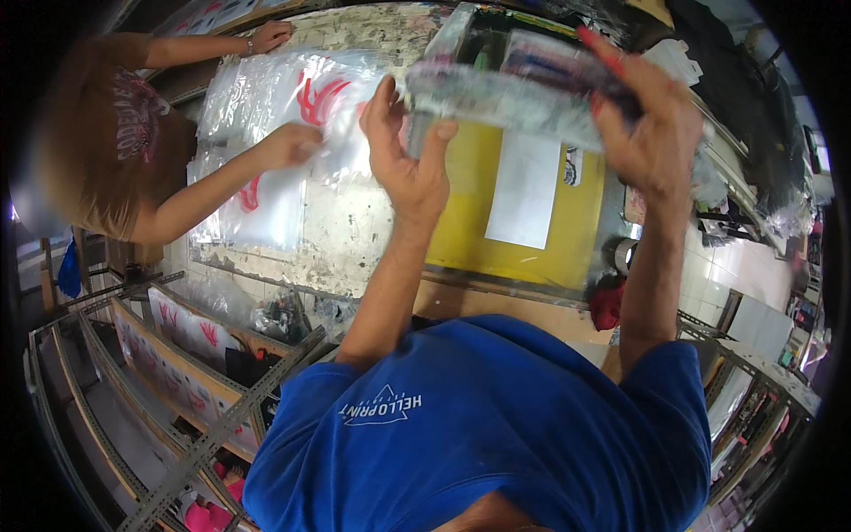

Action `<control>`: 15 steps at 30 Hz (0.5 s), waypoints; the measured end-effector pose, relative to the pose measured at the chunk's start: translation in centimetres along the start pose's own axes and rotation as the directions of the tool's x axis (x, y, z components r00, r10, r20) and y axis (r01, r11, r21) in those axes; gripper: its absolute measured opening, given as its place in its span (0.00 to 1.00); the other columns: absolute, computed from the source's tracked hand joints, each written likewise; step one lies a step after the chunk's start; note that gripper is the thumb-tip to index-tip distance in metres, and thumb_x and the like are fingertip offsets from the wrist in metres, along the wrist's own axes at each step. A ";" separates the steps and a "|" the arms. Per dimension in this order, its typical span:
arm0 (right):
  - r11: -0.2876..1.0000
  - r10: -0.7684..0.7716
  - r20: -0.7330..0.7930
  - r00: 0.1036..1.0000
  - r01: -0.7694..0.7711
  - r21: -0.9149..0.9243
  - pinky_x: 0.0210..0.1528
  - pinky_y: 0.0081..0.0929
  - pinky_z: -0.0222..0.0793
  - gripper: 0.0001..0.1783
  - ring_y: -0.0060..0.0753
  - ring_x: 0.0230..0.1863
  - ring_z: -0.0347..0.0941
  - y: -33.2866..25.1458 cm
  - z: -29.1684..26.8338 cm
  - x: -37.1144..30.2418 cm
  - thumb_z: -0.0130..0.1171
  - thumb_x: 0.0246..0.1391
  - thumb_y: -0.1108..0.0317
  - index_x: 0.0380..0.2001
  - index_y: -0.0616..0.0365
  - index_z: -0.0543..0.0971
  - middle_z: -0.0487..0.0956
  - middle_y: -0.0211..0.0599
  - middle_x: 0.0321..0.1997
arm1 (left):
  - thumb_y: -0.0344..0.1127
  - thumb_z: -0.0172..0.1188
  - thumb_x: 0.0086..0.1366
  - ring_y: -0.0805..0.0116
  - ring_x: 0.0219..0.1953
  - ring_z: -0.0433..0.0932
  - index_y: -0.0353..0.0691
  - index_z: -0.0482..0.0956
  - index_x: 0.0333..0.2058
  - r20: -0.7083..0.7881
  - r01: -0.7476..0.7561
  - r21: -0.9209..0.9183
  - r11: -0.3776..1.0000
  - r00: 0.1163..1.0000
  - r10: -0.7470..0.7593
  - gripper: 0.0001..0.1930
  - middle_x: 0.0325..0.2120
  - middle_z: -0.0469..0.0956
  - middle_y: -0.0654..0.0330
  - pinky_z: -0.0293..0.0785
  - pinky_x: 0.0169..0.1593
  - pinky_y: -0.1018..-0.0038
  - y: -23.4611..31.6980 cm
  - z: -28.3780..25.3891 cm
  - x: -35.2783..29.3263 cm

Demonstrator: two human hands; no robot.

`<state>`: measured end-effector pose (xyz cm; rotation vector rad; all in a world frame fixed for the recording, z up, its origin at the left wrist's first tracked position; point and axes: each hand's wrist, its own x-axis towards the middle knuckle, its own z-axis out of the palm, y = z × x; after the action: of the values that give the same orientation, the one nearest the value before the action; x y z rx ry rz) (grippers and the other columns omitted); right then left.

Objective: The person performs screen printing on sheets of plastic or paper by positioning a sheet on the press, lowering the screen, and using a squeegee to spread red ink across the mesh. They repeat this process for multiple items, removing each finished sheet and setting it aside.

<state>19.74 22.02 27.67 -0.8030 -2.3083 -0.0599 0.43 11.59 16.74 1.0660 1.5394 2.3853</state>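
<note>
A pale, ink-stained printing frame [514,102] is tilted up over the far part of a yellow board [461,208], its near edge smeared by motion. My right hand [654,129], with red ink on the fingertips, grips the frame's right part, and a dark purplish blurred piece shows by the fingers. At the frame's left end is my left hand [406,168], thumb and fingers spread apart; whether it touches the frame is unclear. A blank white sheet [523,191] lies on the yellow board, with a small black-and-white picture [573,166] at its right.
To the left, a co-worker's hand [292,144] is at clear plastic sheets [257,106] with red prints on the stained table [341,239]. Metal racks [195,443] with boards stand at lower left. A red cloth [607,306] and a roll [625,256] lie right of the board.
</note>
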 end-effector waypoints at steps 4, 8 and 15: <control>0.986 0.146 -0.044 0.988 -0.142 0.084 0.32 0.26 0.73 0.26 0.33 0.27 0.79 1.1 -1.0 5.4 0.59 0.41 0.67 0.47 0.61 0.84 0.86 0.45 0.31 | 0.28 0.62 0.63 0.57 0.45 0.79 0.33 0.80 0.45 0.208 -0.080 0.377 0.923 0.978 0.000 0.12 0.42 0.82 0.53 0.71 0.54 0.65 -5.0 -4.0 2.9; 0.981 0.194 0.070 0.978 -0.192 -0.040 0.32 0.28 0.71 0.25 0.33 0.24 0.73 -0.5 -2.7 9.1 0.56 0.44 0.67 0.48 0.58 0.84 0.86 0.43 0.32 | 0.36 0.69 0.59 0.51 0.47 0.80 0.39 0.84 0.46 0.272 -0.257 0.942 0.216 0.962 -0.040 0.17 0.43 0.83 0.51 0.75 0.52 0.60 -13.9 -13.4 1.2; 0.990 0.126 -0.054 0.991 -0.129 -0.053 0.53 0.35 0.73 0.23 0.46 0.45 0.80 0.9 -2.4 9.8 0.55 0.48 0.65 0.48 0.59 0.84 0.85 0.50 0.45 | 0.34 0.70 0.55 0.56 0.39 0.81 0.43 0.88 0.30 0.179 -0.095 0.903 0.419 0.970 -0.164 0.05 0.37 0.82 0.57 0.76 0.44 0.65 -15.6 -15.5 0.9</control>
<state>16.04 27.40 35.43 -0.9659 -2.2111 -0.0881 -13.86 7.69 0.43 1.3327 2.7767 1.1110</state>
